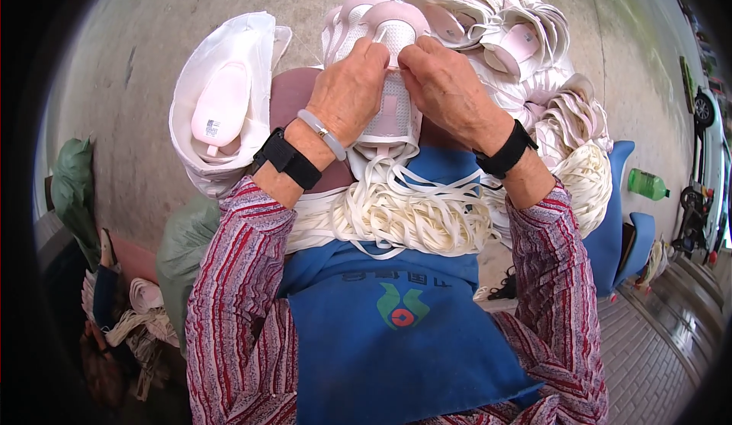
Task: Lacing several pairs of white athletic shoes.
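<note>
I see the white mesh shoe upper point(390, 93) held just above the pile of white laces point(396, 215) that fills the lap, and I take that pile as my landmark. The upper looks light and soft, a floppy knit with pink trim, so I judge it would fold if gripped in the middle; its firmer edges beside the eyelets look like the better place to hold it. A thin lace end point(379, 35) pokes up at its top, limp and likely slippery to pinch.

My left hand point(347, 89) and right hand point(446, 82) sit close together above the pile, knuckles nearly meeting, both closed on the upper near its top. The fingertips curl out of sight behind the fabric, so which hand pinches the lace I cannot tell. Both wrists bend inward, each with a black wristband; forearms in red striped sleeves rise from either side of the pile.

Below the pile lies a blue apron point(396, 349). Left of the pile a white bag point(221, 97) holds a pink sole. Beyond the pile, past the hands, finished uppers point(503, 28) are heaped, and far right of it lies a green bottle point(648, 185).
</note>
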Tool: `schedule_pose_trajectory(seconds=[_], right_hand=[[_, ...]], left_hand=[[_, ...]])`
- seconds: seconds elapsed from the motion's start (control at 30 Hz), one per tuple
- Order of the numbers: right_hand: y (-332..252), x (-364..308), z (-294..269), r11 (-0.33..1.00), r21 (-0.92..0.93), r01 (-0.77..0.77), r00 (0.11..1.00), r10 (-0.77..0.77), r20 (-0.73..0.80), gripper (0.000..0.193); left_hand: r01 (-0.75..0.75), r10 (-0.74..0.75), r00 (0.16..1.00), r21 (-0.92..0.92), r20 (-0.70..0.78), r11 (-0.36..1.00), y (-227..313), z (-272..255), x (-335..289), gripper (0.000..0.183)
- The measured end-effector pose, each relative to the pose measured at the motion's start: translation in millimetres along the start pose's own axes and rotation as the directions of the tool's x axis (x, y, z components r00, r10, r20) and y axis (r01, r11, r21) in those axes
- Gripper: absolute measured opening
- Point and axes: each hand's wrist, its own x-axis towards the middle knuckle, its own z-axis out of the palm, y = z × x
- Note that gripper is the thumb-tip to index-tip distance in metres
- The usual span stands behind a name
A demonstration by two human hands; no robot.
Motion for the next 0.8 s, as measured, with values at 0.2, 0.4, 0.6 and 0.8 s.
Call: schedule_pose_trajectory(seconds=[0.2,0.4,0.6,0.8], right_hand=[[-4,-3,5,0.998,-0.053,-0.017,0.999,0.015,-0.035,0.009],[3,-5,9,0.963,0.24,-0.122,0.985,0.148,-0.09,0.009],[-2,-5,15,0.91,0.349,-0.226,0.956,0.275,-0.098,0.009],[-12,-10,22,0.969,0.196,-0.15,0.942,0.2,-0.268,0.007]], left_hand=[[0.014,-0.015,1.0,0.021,0.011,1.0,-1,1,1,0.011],[0.09,-0.089,0.996,-0.028,0.027,0.996,0,-5,-1,0.018],[0.152,-0.154,0.987,0.03,0.052,0.988,1,-9,-2,0.025],[0.169,-0.17,0.984,0.022,0.057,0.985,-3,-7,2,0.021]])
